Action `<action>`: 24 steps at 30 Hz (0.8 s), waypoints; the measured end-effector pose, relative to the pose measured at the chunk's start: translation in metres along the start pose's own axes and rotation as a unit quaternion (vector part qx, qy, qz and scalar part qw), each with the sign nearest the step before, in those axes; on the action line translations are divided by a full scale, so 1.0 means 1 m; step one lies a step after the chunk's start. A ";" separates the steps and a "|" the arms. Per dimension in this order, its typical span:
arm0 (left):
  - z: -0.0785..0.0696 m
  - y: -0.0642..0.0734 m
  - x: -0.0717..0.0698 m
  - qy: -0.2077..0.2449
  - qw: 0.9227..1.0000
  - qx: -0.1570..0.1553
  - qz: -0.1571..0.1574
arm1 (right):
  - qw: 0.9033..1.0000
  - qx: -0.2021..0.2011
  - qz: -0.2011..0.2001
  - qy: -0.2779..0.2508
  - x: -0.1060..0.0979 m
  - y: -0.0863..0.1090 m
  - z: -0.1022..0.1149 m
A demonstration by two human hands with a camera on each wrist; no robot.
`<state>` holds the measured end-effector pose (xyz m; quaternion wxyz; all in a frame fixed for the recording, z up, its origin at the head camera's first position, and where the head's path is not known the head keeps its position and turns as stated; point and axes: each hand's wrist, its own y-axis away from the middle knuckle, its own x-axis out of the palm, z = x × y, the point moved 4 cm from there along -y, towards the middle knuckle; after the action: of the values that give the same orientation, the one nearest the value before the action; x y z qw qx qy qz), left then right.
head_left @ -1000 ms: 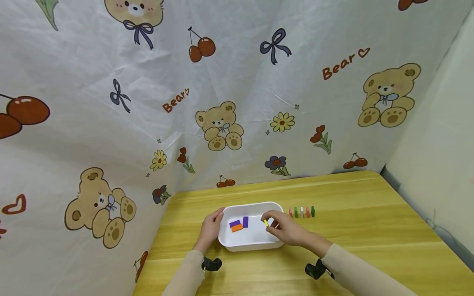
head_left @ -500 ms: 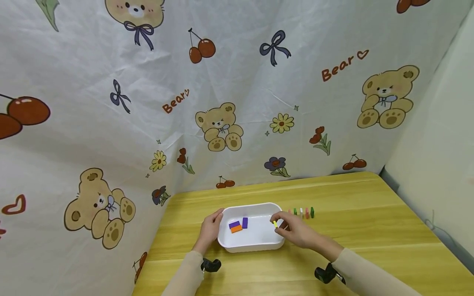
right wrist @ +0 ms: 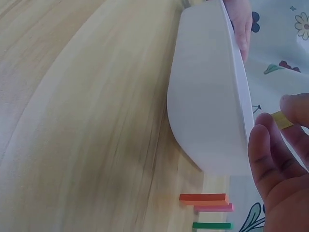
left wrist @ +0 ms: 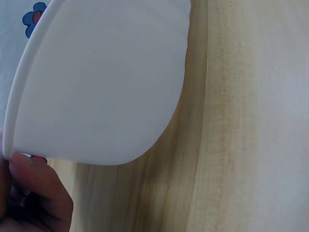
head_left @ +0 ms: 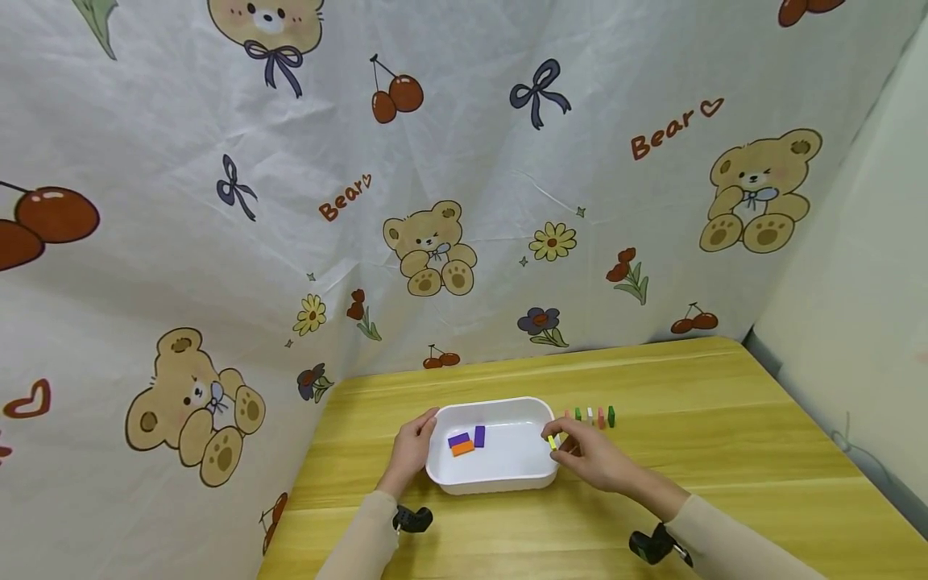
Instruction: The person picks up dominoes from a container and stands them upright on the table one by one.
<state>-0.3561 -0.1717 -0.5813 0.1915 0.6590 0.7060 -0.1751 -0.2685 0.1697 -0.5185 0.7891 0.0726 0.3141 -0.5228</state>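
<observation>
A white plastic tub [head_left: 500, 483] stands on the table. My left hand [head_left: 412, 445] holds its left end, and in the left wrist view the fingers [left wrist: 41, 181] pinch the rim. Between thumb and fingertips my right hand [head_left: 590, 457] pinches a small yellow block [head_left: 553, 442], just over the tub's right rim. The right wrist view also has this yellow block [right wrist: 282, 120] at the fingertips, above the rim. Inside the tub, toward the left, lie a purple block [head_left: 459, 440], an orange block [head_left: 463, 449] and another purple block [head_left: 480, 437].
Right of the tub several small blocks stand in a row, among them a white block [head_left: 590, 416] and a dark green block [head_left: 612, 416]. The wooden table [head_left: 696, 419] meets a printed cloth [head_left: 493, 266] behind and a pale wall [head_left: 863, 322] on the right.
My right hand has moved right with the yellow block, from over the tub's inside to its right rim. My left hand and the blocks in the tub have stayed put.
</observation>
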 end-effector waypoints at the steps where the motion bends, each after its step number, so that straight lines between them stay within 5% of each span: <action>1: 0.000 0.001 0.000 0.001 1.000 -0.002 0.000 | 1.000 0.003 0.002 0.000 0.000 0.001 -0.001; 24: -0.007 0.001 -0.001 0.001 1.000 -0.005 0.002 | 0.999 0.024 -0.024 -0.010 -0.011 0.018 -0.021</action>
<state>-0.3557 -0.1694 -0.5748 0.1943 0.6599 0.7054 -0.1709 -0.2647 0.1956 -0.5326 0.7778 0.0787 0.2950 -0.5493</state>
